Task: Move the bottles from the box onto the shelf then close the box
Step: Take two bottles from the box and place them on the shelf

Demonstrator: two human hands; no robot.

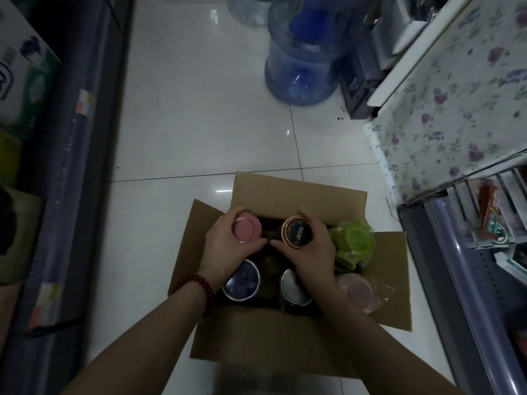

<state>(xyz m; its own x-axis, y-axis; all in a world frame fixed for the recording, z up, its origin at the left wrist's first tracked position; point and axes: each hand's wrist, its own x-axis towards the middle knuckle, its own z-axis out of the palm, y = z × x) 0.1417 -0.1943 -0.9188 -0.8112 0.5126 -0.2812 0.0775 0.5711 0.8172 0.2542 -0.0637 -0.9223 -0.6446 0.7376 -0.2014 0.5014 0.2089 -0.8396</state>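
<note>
Head view: open brown cardboard box (299, 195) on white tiled floor (199, 109), 6 o'clock. Left hand (228, 246) fingers curled round pink-capped bottle (245, 227); right hand (310, 246) fingers clamped on copper-rimmed dark-lidded bottle (296, 232), both inside the box at its 12 o'clock side.

box (299, 195) open, on floor | bottles (241, 279) upright inside, six

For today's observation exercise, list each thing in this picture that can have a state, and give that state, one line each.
Cardboard box: open, flaps spread, on the floor.
Left hand: grips the pink-lidded bottle.
Right hand: grips the copper-rimmed bottle.
Dark blue-lidded bottle: upright in the box, untouched.
Silver-lidded bottle: upright in the box, partly hidden by the right wrist.
Green bottle: in the box, wrapped in plastic.
Pale pink bottle: in the box, wrapped in plastic.
</note>
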